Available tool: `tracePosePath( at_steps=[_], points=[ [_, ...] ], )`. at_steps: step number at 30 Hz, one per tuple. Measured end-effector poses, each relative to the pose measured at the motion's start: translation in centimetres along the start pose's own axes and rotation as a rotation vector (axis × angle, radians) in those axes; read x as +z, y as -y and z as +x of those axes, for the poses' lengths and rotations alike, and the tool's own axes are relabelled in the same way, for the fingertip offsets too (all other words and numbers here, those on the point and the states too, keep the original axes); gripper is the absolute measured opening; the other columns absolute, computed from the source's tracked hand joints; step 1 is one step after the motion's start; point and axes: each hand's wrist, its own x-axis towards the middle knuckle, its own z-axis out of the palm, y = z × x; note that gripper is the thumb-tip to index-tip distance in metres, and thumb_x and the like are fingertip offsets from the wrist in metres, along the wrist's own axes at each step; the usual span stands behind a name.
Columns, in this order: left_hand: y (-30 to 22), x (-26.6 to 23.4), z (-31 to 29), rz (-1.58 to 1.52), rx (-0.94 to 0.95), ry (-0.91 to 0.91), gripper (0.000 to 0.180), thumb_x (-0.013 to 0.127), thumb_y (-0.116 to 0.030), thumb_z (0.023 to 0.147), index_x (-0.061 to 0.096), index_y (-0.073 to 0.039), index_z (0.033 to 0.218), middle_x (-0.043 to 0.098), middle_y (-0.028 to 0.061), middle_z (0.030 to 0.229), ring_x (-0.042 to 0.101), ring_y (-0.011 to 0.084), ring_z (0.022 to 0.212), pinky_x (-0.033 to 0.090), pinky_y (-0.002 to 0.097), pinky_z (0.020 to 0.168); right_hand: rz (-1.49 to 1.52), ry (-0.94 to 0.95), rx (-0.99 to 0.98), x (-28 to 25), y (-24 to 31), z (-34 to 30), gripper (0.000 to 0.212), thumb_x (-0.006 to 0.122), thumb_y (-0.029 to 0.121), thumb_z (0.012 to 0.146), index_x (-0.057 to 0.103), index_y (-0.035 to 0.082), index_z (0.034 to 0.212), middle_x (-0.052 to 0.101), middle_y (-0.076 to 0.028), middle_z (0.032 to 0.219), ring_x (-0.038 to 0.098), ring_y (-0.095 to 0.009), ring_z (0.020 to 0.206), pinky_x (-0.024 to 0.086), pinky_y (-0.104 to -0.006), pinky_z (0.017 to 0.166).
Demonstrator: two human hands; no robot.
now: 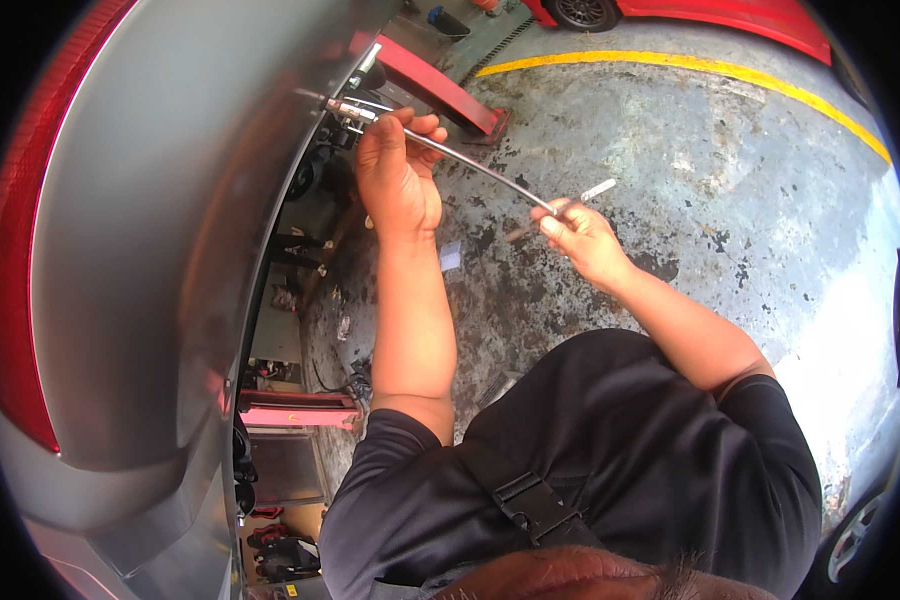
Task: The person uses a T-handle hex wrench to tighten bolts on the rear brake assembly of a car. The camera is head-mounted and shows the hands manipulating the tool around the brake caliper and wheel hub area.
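Note:
A long, thin metal T-handle rod (485, 172) runs from my right hand up and left to the grey car's body panel (140, 230). My right hand (585, 245) is closed on the rod's near end, where a short crossbar (598, 189) sticks out on both sides. Close to the panel's edge, the fingers of my left hand (402, 185) curl around the rod's far part. Just beyond them, a shiny metal fitting (352, 110) meets the panel edge. Exactly how its tip sits there is too small to tell.
The car's red tail light (10, 250) curves along the far left. Red lift arms (440, 85) reach out from under the car, another one (295, 410) lower down. A yellow line (670, 60) crosses the worn grey floor (670, 150). A red car (700, 15) stands at the back.

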Motion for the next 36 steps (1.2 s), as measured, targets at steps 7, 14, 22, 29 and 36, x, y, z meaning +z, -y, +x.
tracePosePath(
  at_steps=[7,14,22,29,36],
  points=[
    [-0.4,-0.4,0.5,-0.028,0.049,-0.037,0.028,0.073,-0.031,0.102,0.070,-0.005,0.110,0.075,0.0095,0.092,0.070,0.0198,0.080,0.057,0.0324,0.078,0.486,0.061,0.491,-0.9,-1.4,-1.3,0.036,0.058,0.037,0.110,0.066,0.008,0.129,0.064,0.000,0.099,0.051,-0.007,0.071,0.044,-0.0252,0.065],
    [-0.6,0.3,0.2,-0.103,-0.013,-0.040,0.032,0.075,-0.035,0.100,0.068,-0.006,0.110,0.074,0.0087,0.091,0.069,0.0207,0.081,0.056,0.0328,0.075,0.307,0.125,0.302,-0.1,2.5,-1.2,0.033,0.061,0.030,0.109,0.062,0.008,0.134,0.064,0.000,0.105,0.051,-0.006,0.073,0.046,-0.0253,0.066],
    [-1.0,0.5,0.7,-0.061,-0.028,-0.090,0.037,0.076,-0.039,0.098,0.068,-0.006,0.111,0.072,0.0065,0.093,0.067,0.0195,0.083,0.055,0.0336,0.075,0.267,-0.114,0.417,0.2,1.0,-2.1,0.034,0.056,0.038,0.110,0.059,0.009,0.128,0.065,0.000,0.095,0.046,-0.007,0.066,0.043,-0.0251,0.061],
    [-0.9,0.5,0.5,-0.097,-0.037,-0.052,0.036,0.074,-0.040,0.100,0.067,-0.007,0.111,0.072,0.0053,0.091,0.067,0.0196,0.081,0.053,0.0338,0.074,0.565,0.126,0.425,-0.1,0.8,-0.9,0.039,0.056,0.044,0.111,0.067,0.009,0.098,0.066,0.000,0.089,0.050,-0.007,0.071,0.043,-0.0238,0.064],
    [-0.2,0.6,0.6,-0.141,0.000,0.000,0.036,0.068,-0.043,0.103,0.066,-0.008,0.114,0.068,0.0028,0.088,0.064,0.0195,0.081,0.054,0.0393,0.075,-0.610,0.148,-0.258,1.0,5.5,-1.8,0.031,0.071,0.036,0.102,0.065,0.008,0.090,0.062,0.001,0.079,0.055,-0.008,0.068,0.048,-0.0268,0.063]
  ],
)
